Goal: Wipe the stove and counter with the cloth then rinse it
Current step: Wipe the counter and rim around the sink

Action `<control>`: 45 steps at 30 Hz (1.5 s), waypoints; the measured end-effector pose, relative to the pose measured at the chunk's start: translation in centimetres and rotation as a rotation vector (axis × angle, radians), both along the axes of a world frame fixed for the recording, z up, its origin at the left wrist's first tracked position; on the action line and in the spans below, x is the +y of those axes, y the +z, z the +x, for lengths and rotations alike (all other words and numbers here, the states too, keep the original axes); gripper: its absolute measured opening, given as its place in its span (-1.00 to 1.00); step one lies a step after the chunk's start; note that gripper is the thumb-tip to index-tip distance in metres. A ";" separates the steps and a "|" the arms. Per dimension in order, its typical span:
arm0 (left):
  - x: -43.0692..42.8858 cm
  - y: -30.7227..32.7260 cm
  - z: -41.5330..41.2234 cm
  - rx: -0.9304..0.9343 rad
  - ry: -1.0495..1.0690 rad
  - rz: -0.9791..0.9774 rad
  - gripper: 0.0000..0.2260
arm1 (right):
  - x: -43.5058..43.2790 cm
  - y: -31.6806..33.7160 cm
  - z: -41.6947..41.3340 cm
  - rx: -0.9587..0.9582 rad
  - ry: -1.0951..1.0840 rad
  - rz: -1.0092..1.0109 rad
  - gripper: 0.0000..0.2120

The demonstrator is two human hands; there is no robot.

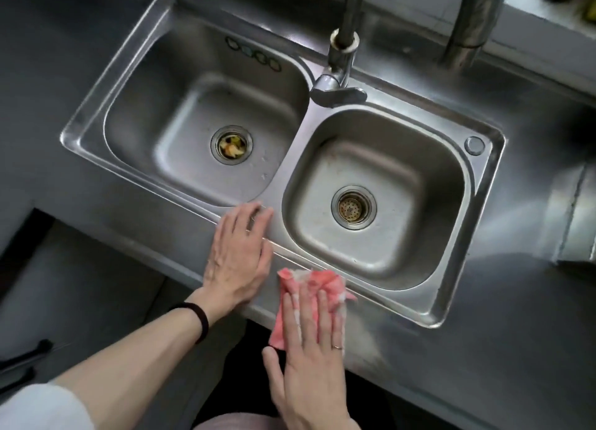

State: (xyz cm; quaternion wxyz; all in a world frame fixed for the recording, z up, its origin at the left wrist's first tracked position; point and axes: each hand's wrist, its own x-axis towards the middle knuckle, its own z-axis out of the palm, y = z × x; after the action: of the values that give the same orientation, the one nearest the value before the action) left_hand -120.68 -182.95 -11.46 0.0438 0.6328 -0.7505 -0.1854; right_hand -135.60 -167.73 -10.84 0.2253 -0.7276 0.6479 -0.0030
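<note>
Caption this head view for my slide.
Right hand presses pink cloth on the sink rim; left hand rests flat beside it.

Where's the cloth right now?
Head view, lower centre: the cloth lies under the right hand on the counter, just in front of the right basin.

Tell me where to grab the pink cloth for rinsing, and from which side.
Probably the crumpled far edge of the pink cloth, pinched from above on the sink side. It puckers up there, uncovered, while the rest lies flat under the right hand pressing it on the counter edge.
</note>
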 end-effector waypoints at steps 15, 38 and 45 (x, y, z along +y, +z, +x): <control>-3.8 -2.4 8.6 -0.139 0.001 -0.081 -0.67 | -9.4 -0.3 8.2 -0.044 -0.097 0.013 -0.38; -4.0 -2.3 8.1 -0.159 0.046 -0.063 -0.65 | -26.9 -2.6 6.9 -0.098 -0.305 0.052 -0.36; -4.1 -2.4 8.1 -0.188 0.041 -0.024 -0.65 | -17.7 -0.4 8.8 -0.002 -0.128 0.233 -0.34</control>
State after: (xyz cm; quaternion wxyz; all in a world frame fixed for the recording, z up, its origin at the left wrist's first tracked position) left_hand -112.58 -187.06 -13.89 -0.0155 0.6620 -0.7405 -0.1153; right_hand -126.84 -185.48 -11.23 0.3082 -0.6536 0.6889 0.0571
